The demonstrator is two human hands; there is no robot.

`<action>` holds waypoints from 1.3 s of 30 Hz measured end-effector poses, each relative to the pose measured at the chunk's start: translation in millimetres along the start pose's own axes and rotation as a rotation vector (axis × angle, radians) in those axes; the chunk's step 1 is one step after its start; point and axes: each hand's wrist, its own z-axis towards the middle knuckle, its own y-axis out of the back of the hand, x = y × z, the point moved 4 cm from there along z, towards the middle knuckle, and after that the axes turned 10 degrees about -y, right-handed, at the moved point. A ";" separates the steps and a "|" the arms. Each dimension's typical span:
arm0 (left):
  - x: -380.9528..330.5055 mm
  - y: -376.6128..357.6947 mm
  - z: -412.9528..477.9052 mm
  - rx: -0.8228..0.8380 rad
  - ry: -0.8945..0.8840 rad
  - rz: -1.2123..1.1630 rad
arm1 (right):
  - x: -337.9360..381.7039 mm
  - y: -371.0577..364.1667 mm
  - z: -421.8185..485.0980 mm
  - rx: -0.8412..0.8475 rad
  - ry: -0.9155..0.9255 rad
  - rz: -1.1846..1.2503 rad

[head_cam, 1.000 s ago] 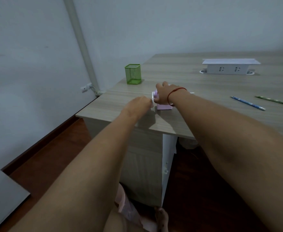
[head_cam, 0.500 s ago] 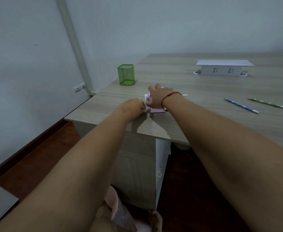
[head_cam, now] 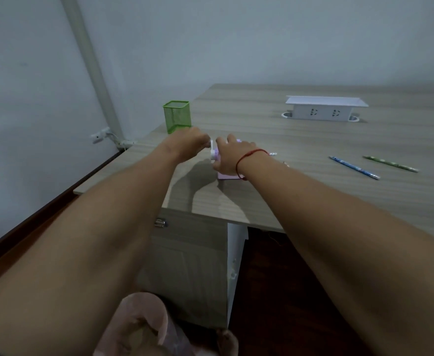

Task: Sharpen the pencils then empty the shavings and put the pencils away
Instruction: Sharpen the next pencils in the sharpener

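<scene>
A pink crank sharpener (head_cam: 226,176) stands on the wooden desk (head_cam: 300,140) near its front left corner. My right hand (head_cam: 232,156) is clamped over its top, hiding most of it. My left hand (head_cam: 190,141) grips the white crank handle (head_cam: 212,148) on the sharpener's left side. A pencil's end (head_cam: 272,153) sticks out to the right from behind my right wrist. A blue pencil (head_cam: 354,167) and a green pencil (head_cam: 389,163) lie loose on the desk to the right. The green mesh pencil holder (head_cam: 177,116) stands behind my left hand.
A white socket box (head_cam: 325,109) rises from the desk further back. The desk's left edge drops to a dark wood floor (head_cam: 282,278) beside a wall with a white pipe (head_cam: 92,70). A drawer unit (head_cam: 185,258) sits under the desk, pink cloth (head_cam: 138,327) at my lap.
My left hand has swung upward and away with the crank handle, from low beside the sharpener to level with its top. My right hand stays pressed on the sharpener. The camera moved closer.
</scene>
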 end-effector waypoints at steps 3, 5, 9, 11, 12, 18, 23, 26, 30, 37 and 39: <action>-9.9 20.2 -1.0 -0.066 -0.044 0.077 | -3.9 1.6 1.0 0.039 -0.043 0.029; -16.4 26.3 -10.6 -0.094 -0.040 0.114 | -0.5 2.2 2.3 0.050 -0.045 0.016; -30.9 20.3 -35.5 -0.165 -0.003 0.105 | 4.1 4.2 1.3 0.057 -0.048 -0.009; -40.2 16.0 -44.5 -0.175 0.023 0.066 | 4.5 4.6 -0.1 0.051 -0.052 -0.016; -44.1 15.1 -47.7 -0.180 0.038 0.043 | 4.7 4.0 -1.0 0.046 -0.052 -0.021; -50.7 15.5 -49.9 -0.137 0.044 0.064 | 4.5 1.6 -2.4 0.044 -0.044 -0.033; -53.1 -2.1 -56.4 -0.089 0.080 0.005 | 4.9 3.2 2.0 0.061 -0.040 -0.030; -53.8 -2.1 -53.8 -0.050 0.087 -0.005 | 5.3 3.1 3.1 0.067 -0.038 -0.020; -61.3 -6.8 -46.7 0.071 0.164 0.057 | 4.0 4.5 0.9 0.045 -0.026 -0.014; -59.8 -25.7 -47.2 0.152 0.225 0.092 | 3.1 2.2 1.2 0.021 0.021 -0.025; -59.5 -31.3 -47.4 0.172 0.226 0.083 | 3.1 2.6 0.8 0.000 0.031 -0.036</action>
